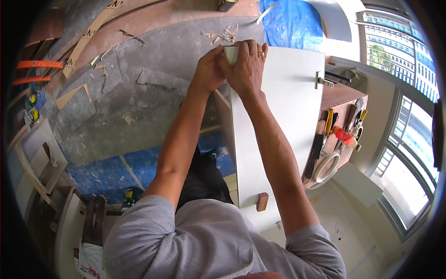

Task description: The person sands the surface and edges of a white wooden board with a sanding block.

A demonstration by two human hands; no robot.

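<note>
"Strips [223, 35] litter a grey board [139, 116], with a blue sheet [297, 21] beyond and windows [409, 162] to the right. From the head view, where's the work?"

"On the white panel [278, 107], which runs from the far side back toward the person. Both hands meet at its far left corner."

"Holding it?"

"Right hand [247, 65] grips there, fingers folded over the far edge. Left hand [211, 69] curls against it; whether it grips, I can't tell. A pale piece [230, 55] shows between them, possibly the panel's own corner."

"Why two hands?"

"Probably one steadies while the other does close work."

"And the block [262, 202]?"

"It rests on the near end, likely parked within reach. The hinge [324, 83] juts past the right edge, as its mounting seems to require. Tools [330, 120] lie on the table [334, 95] just beside, presumably handy without crowding the panel."
</note>
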